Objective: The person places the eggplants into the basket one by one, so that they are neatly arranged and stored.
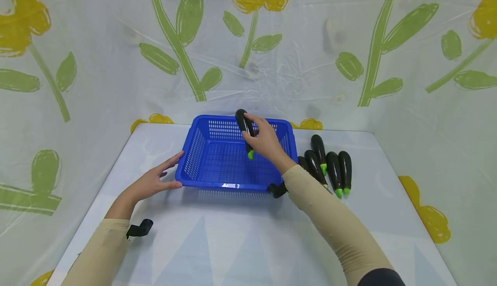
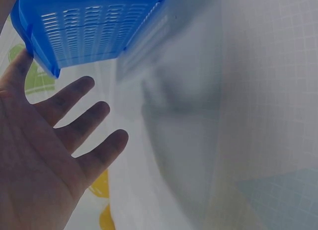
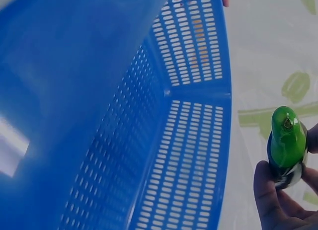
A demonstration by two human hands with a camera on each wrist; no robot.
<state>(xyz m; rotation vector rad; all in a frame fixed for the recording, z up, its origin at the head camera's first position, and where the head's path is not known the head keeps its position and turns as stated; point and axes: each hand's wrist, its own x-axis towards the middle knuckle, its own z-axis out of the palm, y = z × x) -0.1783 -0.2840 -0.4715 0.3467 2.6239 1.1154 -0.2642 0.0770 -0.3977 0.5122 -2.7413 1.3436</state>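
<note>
Eggplant, glossy and almost black, is held up above the basket's interior, nearer its far side, with its bright green stem end tipped down and back toward the person. From where I stand, the right hand has it pinched, thumb on one side and fingers clamped on the other. Under it sits the blue plastic basket, rectangular and pierced with slots along its walls, resting on the table. Over at the basket's left side, the left hand has its fingers spread apart; the index fingertip touches the side near the rim and the thumb lies at the near left corner, while the other three fingers stand away from the plastic. Just beside the basket on the right lie five more eggplants, grouped loosely, the leftmost partly hidden by the right arm; the ones I can see fully have green stem ends pointing toward the person. Both arms wear beige sleeves, and a black attachment juts out near each wrist. Pale blue triangles mark the near part of the white tabletop, and around it hangs a whitish sheet printed with yellow flowers and green stems.
</note>
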